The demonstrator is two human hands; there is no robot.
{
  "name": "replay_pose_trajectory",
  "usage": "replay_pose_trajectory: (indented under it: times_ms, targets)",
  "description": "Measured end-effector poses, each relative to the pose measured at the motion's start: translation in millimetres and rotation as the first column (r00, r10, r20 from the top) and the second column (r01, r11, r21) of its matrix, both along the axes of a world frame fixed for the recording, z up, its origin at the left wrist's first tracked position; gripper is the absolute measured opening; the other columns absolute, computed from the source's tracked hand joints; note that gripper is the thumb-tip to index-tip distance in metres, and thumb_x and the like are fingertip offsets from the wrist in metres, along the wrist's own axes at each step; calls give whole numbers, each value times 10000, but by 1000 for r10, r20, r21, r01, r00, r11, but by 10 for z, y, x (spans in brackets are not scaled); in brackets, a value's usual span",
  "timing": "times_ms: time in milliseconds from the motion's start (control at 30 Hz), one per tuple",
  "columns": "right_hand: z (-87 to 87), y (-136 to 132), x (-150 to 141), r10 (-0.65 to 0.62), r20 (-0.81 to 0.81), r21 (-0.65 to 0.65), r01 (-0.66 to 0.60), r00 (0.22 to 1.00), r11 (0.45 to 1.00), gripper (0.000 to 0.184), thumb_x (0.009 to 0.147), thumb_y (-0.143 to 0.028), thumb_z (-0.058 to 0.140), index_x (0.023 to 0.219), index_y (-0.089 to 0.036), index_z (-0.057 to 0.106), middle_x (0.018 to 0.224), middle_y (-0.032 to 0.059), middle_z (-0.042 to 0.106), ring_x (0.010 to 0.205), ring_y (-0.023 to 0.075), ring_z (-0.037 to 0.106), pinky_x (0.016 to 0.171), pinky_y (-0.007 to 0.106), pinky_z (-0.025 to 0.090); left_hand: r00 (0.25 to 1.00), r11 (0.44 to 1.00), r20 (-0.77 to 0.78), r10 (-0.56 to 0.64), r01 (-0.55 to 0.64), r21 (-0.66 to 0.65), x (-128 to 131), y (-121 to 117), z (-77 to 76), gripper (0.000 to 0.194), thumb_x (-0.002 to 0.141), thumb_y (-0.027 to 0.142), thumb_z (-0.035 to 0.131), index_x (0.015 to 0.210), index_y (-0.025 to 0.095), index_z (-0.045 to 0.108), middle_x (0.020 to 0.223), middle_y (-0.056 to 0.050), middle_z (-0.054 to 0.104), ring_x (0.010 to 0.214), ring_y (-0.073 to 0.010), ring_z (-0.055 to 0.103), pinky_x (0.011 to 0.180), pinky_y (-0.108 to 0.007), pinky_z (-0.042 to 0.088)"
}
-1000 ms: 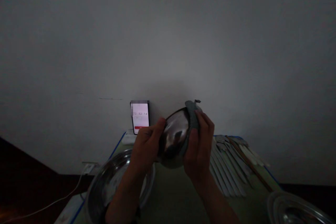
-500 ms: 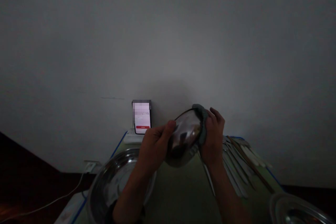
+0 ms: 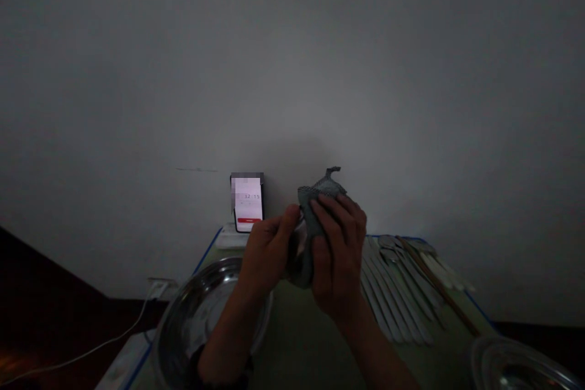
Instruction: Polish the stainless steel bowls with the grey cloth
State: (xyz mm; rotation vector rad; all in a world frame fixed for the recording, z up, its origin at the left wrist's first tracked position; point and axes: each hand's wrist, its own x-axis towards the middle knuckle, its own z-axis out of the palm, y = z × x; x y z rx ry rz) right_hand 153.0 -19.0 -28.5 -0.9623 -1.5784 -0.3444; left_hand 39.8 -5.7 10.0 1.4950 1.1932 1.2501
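"Plain wall (image 3: 292, 85) behind; how's the metal bowl (image 3: 297, 256) turned?"
"Tilted above the tabletop (image 3: 306, 338), its visible strip nearly upright. Left hand (image 3: 267, 253) grips one side; right hand (image 3: 338, 250) clamps grey cloth (image 3: 309, 213) against the other."
"Any room?"
"Bare tabletop between basin (image 3: 170, 323) and utensils (image 3: 393, 301); blue edging (image 3: 206, 251) outside."
"Writing?"
"Phone (image 3: 248, 204) shows 32:15."

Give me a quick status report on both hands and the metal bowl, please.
Left hand gripping metal bowl. Right hand pressing grey cloth against it. Bowl raised, partly hidden by cloth.
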Motion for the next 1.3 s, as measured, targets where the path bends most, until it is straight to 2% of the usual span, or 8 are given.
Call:
replay_pose_trajectory:
  times_ms: [200, 367, 633, 800, 933, 1000, 1133, 1300]
  targets:
    - [13, 145, 275, 13, -283, -96, -41, 959, 995, 358, 930, -291, 332, 1224, -191, 512, 1229, 102, 515, 1168, 218, 468, 992, 472, 383, 999, 999, -47, -10, 12, 42, -43, 9, -36, 533, 814, 587, 435, 467, 183, 419, 442, 40, 366, 419, -75, 313, 377, -211, 228]
    - [-4, 178, 282, -8, -467, -221, -108, 884, 969, 371, 949, -340, 293, 1191, -176, 520, 1178, 105, 548, 1136, 208, 494, 991, 464, 377, 998, 1000, -60, 7, -6, 21, -87, 12, -42, 547, 809, 607, 435, 466, 181, 433, 428, 38, 362, 409, -79, 330, 380, -214, 229]
    - [38, 11, 8, 30, -142, -128, -49, 989, 991, 371, 921, -238, 378, 1279, -190, 463, 1329, 104, 467, 1281, 224, 380, 1077, 493, 306, 991, 1000, -133, 18, -17, 11, -54, 13, 13, 519, 827, 595, 396, 501, 191, 391, 478, 43, 361, 450, -86, 317, 409, -220, 254]
    - [56, 61, 162, 149, -27, -264, -151, 989, 953, 428, 921, -238, 388, 1345, -187, 347, 1388, 110, 433, 1321, 223, 339, 1095, 502, 266, 962, 999, -271, -39, 41, 4, -84, 4, 11, 543, 853, 604, 329, 505, 191, 381, 486, 40, 367, 479, -95, 328, 438, -230, 254]
    - [105, 79, 344, 187, -32, -416, -184, 982, 890, 234, 905, -318, 431, 1092, -198, 504, 1060, 82, 593, 1049, 225, 518, 955, 467, 384, 927, 984, -332, -176, 165, -61, -91, -21, 1, 580, 856, 615, 322, 486, 179, 420, 466, 34, 391, 466, -95, 350, 440, -229, 257]
    - [136, 65, 405, 186, -87, -456, -205, 979, 866, 159, 889, -354, 459, 932, -215, 520, 884, 38, 575, 880, 198, 530, 826, 397, 430, 911, 968, -327, -251, 246, -60, -98, -34, 8, 563, 861, 595, 345, 505, 173, 452, 471, 41, 380, 460, -90, 343, 434, -223, 251]
    - [179, 38, 476, 143, -224, -509, -240, 964, 827, 202, 871, -421, 484, 865, -222, 516, 805, 7, 541, 779, 167, 505, 722, 319, 407, 865, 901, -293, -408, 433, 22, -150, -44, 42, 438, 871, 505, 425, 608, 164, 505, 534, 57, 378, 489, -79, 336, 446, -204, 260]
    - [196, 56, 613, 75, -504, -499, -361, 861, 788, 301, 844, -506, 516, 782, -212, 535, 661, -41, 484, 619, 115, 452, 570, 238, 368, 873, 911, -332, -357, 404, 82, -275, -20, 51, 356, 883, 428, 451, 666, 163, 549, 579, 40, 465, 549, -96, 414, 496, -205, 322]
